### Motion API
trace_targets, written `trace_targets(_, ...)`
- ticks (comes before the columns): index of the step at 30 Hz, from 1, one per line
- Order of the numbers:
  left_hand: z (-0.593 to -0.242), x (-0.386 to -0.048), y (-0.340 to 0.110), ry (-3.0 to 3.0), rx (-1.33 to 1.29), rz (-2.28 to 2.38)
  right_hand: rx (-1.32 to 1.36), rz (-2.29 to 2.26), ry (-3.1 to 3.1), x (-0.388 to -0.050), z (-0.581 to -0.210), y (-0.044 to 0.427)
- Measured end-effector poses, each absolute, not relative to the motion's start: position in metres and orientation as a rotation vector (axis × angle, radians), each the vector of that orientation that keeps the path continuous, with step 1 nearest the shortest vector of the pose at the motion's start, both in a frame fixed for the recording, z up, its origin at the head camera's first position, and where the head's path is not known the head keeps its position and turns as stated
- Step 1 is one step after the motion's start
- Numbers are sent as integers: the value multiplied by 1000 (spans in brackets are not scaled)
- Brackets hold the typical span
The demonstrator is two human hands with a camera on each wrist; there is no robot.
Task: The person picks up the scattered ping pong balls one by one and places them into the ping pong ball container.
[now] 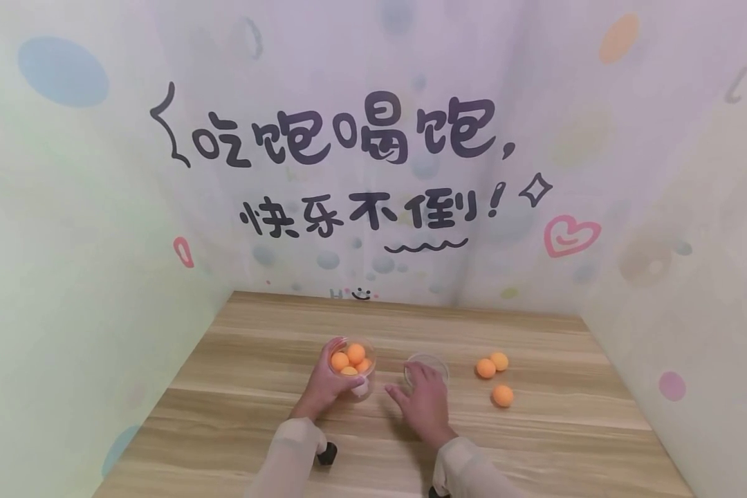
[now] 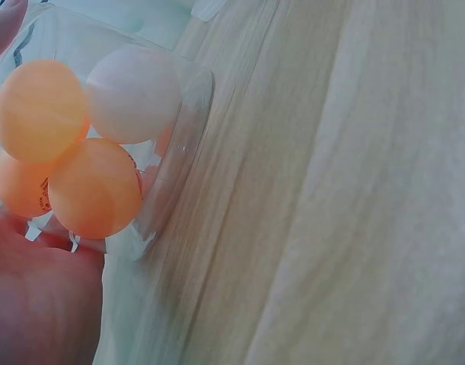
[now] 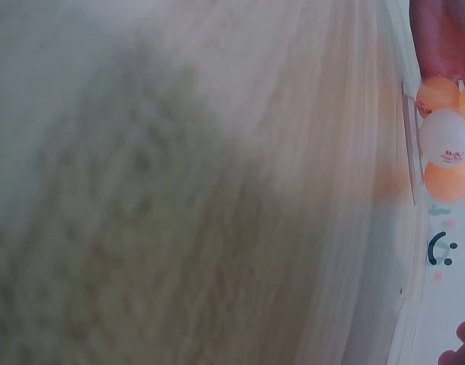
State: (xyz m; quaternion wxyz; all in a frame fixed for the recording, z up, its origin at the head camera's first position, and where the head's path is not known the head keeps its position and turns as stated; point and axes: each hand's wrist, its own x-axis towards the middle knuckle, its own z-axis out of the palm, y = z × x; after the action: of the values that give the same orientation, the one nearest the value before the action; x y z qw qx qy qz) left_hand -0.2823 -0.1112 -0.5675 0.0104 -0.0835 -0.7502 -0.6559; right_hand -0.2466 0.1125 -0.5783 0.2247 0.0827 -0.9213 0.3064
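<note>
Risk, as judged: clear container [image 2: 192, 122], left of the clear round piece [image 1: 434, 360] at the worktop [image 1: 255, 346], could spill its orange balls [image 2: 95, 188] and white ball [image 2: 135, 95] if the grip slackens or slants; three loose orange balls [image 1: 503, 396], farther right, could roll if a sleeve [image 1: 473, 467] brushes them; left hand [image 1: 326, 382]: thumb and fingers curl round the container's wall, gripping it; right hand [image 1: 426, 404]: fingers loosely spread, thumb apart, above the round piece; fingertip contact, cannot tell.
</note>
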Motion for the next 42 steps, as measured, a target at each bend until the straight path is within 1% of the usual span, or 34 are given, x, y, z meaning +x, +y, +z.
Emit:
trace_targets(18,-567,-281,-111,-2361,-236,-2046,119,694,-2645,-248,-577,127)
trace_targets(21,-557,-276,-111,-2358,-259,-2069,96,685,-2678,-248,-578,129)
trace_targets(25,-558,-277,-111,-2350,-250,-2081,79,672,-2698,-248,-580,132)
trace_targets(28,-568,-282,-111,-2334,-241,-2070,70,661,-2708,-249,-581,134)
trace_targets(42,-568,-282,-110,-2327,-228,-2090,16,581,-2726,-253,-583,147)
